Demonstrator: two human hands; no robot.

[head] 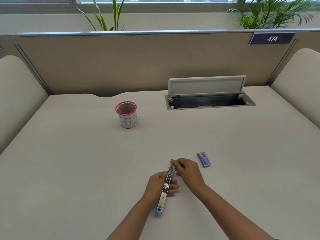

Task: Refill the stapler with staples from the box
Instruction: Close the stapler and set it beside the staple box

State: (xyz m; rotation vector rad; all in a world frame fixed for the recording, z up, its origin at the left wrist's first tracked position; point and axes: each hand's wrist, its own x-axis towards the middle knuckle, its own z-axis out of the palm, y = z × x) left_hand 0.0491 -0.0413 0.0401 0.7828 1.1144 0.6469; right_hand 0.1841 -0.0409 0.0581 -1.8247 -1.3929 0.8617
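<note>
The left hand (158,185) gripped the opened stapler (165,187) around its middle, fingers curled across the metal channel, and held it low over the near part of the white tabletop (72,161). The stapler ran lengthwise away from the person, its purple end nearest the body and its silver rail pointing toward the far edge. The right hand (187,171) was pinched narrow at the stapler's far tip, fingertips (174,164) closed together there; whether a strip of staples sat between them could not be made out. Just to the right of that hand, apart from it, the small blue staple box (204,159) lay flat on the tabletop. Farther back, left of centre, stood a red mesh cup (126,114) wrapped in paper lettered "BIN". Behind and to the right, a cable hatch (208,96) in the tabletop stood with its lid raised.
</note>
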